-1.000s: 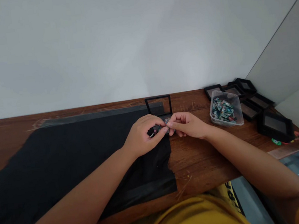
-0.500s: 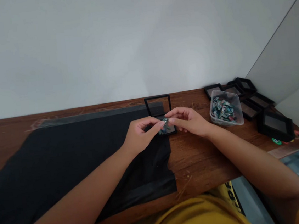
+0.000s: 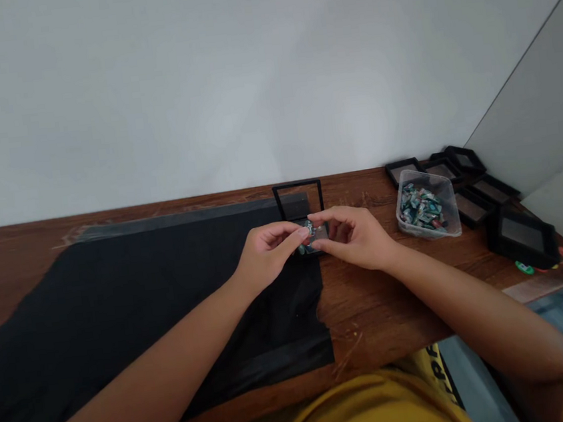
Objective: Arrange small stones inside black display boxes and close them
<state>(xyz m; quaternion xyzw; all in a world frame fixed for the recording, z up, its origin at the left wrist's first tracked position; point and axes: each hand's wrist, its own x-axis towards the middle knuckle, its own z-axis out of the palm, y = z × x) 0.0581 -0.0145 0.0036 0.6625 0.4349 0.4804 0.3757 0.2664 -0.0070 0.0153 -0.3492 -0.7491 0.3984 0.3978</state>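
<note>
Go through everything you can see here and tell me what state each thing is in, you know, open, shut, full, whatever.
Left hand: pinching a small packet
Right hand: open, thumb and fingers apart
Black hinged case: open, lid raised
Clear tub: uncovered, holding many small packets
Black sheet: spread out, right edge ragged
Black cases at right: seemingly shut
</note>
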